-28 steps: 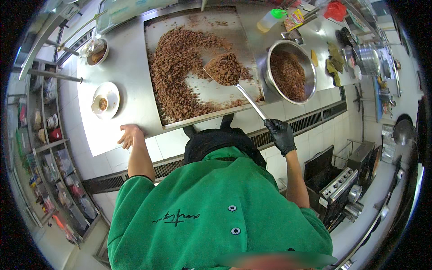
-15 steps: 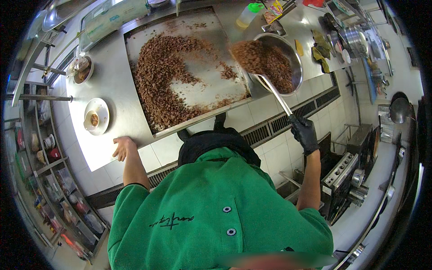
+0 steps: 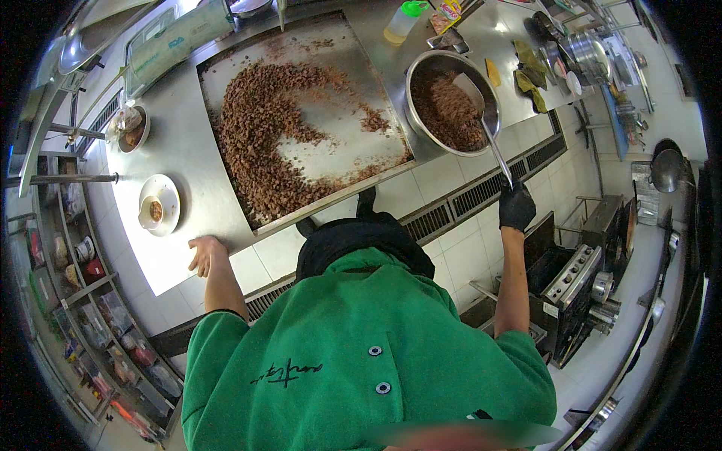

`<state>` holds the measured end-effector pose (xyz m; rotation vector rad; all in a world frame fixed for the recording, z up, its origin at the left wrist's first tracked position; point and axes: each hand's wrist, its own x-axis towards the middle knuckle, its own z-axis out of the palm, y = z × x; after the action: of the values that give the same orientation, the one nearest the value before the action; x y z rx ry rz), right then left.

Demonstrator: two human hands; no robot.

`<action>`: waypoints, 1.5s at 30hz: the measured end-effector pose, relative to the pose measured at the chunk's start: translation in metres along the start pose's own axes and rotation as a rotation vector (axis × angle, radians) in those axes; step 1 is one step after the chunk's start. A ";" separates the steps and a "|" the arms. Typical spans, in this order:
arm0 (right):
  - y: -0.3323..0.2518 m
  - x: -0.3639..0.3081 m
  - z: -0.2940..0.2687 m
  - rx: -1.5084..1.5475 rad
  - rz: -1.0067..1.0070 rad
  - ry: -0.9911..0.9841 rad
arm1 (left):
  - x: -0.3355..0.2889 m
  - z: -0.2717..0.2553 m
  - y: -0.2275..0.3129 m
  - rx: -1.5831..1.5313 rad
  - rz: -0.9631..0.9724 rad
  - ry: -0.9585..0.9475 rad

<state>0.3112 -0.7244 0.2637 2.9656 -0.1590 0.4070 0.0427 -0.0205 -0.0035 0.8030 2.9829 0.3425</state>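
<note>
My right hand (image 3: 517,205), in a black glove, is closed round the handle of a long metal spatula (image 3: 496,150). The blade lies inside a steel bowl (image 3: 416,129), against a heap of brown crumbly cooked mince (image 3: 451,109). A curved bank of the same kind of brown mince (image 3: 259,135) covers the left part of a flat metal griddle (image 3: 350,98); its middle shows bare metal with a few scattered crumbs. My bare left hand (image 3: 207,254) rests at the near edge of the steel counter, fingers apart, holding nothing.
On the counter's left stand a plate (image 3: 169,197) with a small bowl on it and a bowl (image 3: 144,141) holding a bag. A green-lidded bottle (image 3: 398,31) and dark green cloths (image 3: 532,94) lie beyond the steel bowl. A stove (image 3: 568,293) stands at right, shelves (image 3: 98,301) at left.
The spatula's blade, blurred over the bowl's left rim with mince on it, has moved right into the bowl. My right hand has moved up and slightly right; my left hand stays put.
</note>
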 end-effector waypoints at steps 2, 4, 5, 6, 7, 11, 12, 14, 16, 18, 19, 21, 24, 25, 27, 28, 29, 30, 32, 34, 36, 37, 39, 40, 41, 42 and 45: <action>0.003 -0.001 -0.011 -0.008 -0.020 -0.006 | 0.000 0.001 -0.001 -0.026 0.010 -0.004; 0.010 -0.007 -0.030 -0.026 0.047 -0.029 | -0.001 0.000 -0.001 -0.034 0.007 0.020; 0.015 -0.012 -0.039 -0.087 0.038 -0.045 | -0.002 -0.001 0.000 -0.030 0.003 0.042; 0.018 -0.018 -0.045 -0.056 0.013 -0.089 | -0.004 -0.002 0.001 -0.023 -0.007 0.050; 0.021 -0.024 -0.048 -0.049 0.003 -0.101 | -0.006 -0.004 0.001 -0.027 -0.010 0.045; 0.006 -0.040 -0.016 0.060 -0.033 -0.339 | -0.011 -0.013 0.004 -0.028 -0.019 -0.024; -0.002 -0.039 0.000 0.049 -0.059 -0.409 | -0.010 -0.015 0.003 -0.025 -0.029 -0.023; -0.022 -0.027 0.030 -0.056 -0.065 -0.424 | -0.012 -0.017 0.003 -0.032 -0.014 -0.043; -0.035 -0.008 0.045 0.026 -0.075 -0.385 | -0.008 -0.018 0.000 -0.021 0.000 -0.034; -0.038 0.011 0.041 0.059 -0.092 -0.333 | -0.009 -0.016 -0.001 -0.012 0.006 -0.030; -0.034 0.017 0.032 0.075 -0.044 -0.392 | -0.009 -0.015 -0.001 -0.019 0.007 -0.031; -0.024 0.022 0.011 0.184 -0.087 -0.417 | -0.009 -0.013 -0.001 -0.047 0.005 -0.009; -0.015 0.018 -0.007 0.120 0.051 -0.458 | -0.009 -0.014 0.000 -0.064 0.016 -0.048; -0.017 0.018 -0.005 0.057 0.074 -0.431 | -0.009 -0.015 0.000 -0.059 0.014 -0.059; -0.028 0.022 0.005 0.124 0.034 -0.404 | -0.009 -0.016 -0.001 -0.066 0.013 -0.076; -0.036 0.025 0.013 0.076 0.078 -0.349 | -0.008 -0.017 -0.001 -0.068 0.003 -0.084; -0.044 0.034 0.021 0.058 -0.010 -0.334 | -0.009 -0.016 -0.001 -0.063 0.007 -0.067; -0.052 0.040 0.027 0.159 0.008 -0.355 | -0.008 -0.015 -0.002 -0.059 0.006 -0.058; -0.059 0.052 0.025 0.209 0.023 -0.378 | -0.005 -0.010 -0.003 -0.034 0.017 -0.022; -0.057 0.056 0.009 0.196 0.068 -0.338 | -0.002 -0.002 -0.003 0.018 0.024 0.035; -0.043 0.046 -0.023 0.177 0.043 -0.347 | -0.001 0.006 0.000 -0.017 0.017 0.074; -0.041 0.037 -0.035 0.136 0.026 -0.367 | -0.001 0.009 0.000 -0.028 0.000 0.050; -0.042 0.025 -0.058 0.085 0.019 -0.435 | -0.002 0.008 0.000 -0.021 0.022 0.088; -0.041 0.018 -0.070 0.071 0.035 -0.488 | -0.003 0.006 -0.001 -0.007 0.027 0.081; -0.044 0.017 -0.077 0.005 0.107 -0.574 | -0.004 0.001 -0.002 -0.036 0.033 0.022; -0.045 0.013 -0.084 0.040 0.004 -0.572 | -0.006 -0.004 -0.003 -0.056 0.031 -0.042; -0.046 0.017 -0.097 0.057 -0.037 -0.550 | -0.010 -0.019 -0.005 -0.031 0.018 -0.083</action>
<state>0.3079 -0.6658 0.3551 3.0493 -0.1497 -0.4245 0.0472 -0.0332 0.0137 0.8211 2.8882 0.3468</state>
